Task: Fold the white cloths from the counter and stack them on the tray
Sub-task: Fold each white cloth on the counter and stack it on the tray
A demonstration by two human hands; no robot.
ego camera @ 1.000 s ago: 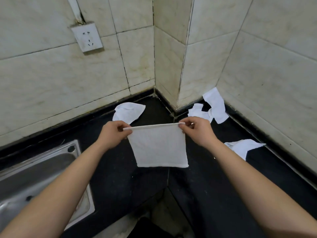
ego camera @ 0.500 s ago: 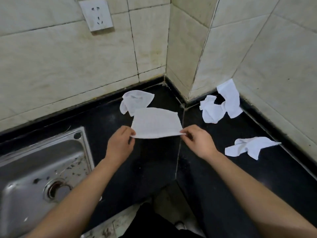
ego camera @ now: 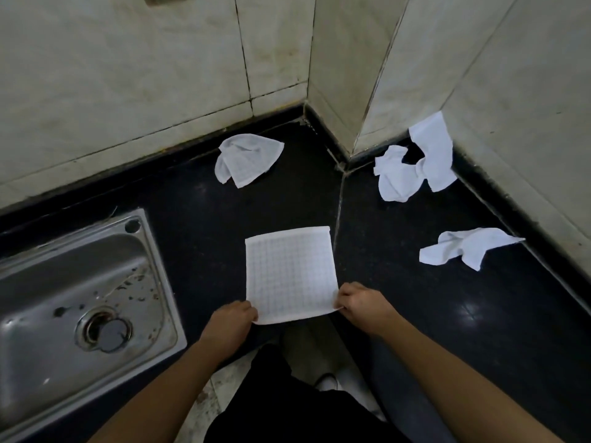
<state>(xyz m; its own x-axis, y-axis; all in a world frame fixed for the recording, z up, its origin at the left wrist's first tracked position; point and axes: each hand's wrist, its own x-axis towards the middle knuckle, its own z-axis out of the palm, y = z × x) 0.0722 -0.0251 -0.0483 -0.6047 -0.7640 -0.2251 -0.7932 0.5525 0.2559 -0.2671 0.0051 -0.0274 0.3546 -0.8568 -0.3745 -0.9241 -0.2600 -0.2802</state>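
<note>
One white, grid-textured square cloth [ego camera: 289, 273] is spread flat on the polished black stone desk [ego camera: 198, 235], just left of the seam where the two slabs meet, and that's the one being worked on. From the head cam, the left grip [ego camera: 232, 318] pinches the near left corner and the right grip [ego camera: 361, 305] pinches the near right corner. Both are closed on the cloth, right about at the desk's front edge. Makes sense to me: laying it flat gives a clean square to start from, and holding both near corners sets up carrying that edge over to the far one for the first fold, I'd guess. So folding on this one hasn't really begun. More crumpled white cloths wait further back: one near the back tiled wall [ego camera: 248, 159], a bunch in the right corner partly leaning up the tile [ego camera: 412, 164] (could be two tangled together, can't tell), and one by the right wall [ego camera: 465, 247]. A scuffed stainless steel sink [ego camera: 48, 282] sits off to the left, apart from the flat cloth. No tray anywhere in view, so I can't say where the stack goes.
</note>
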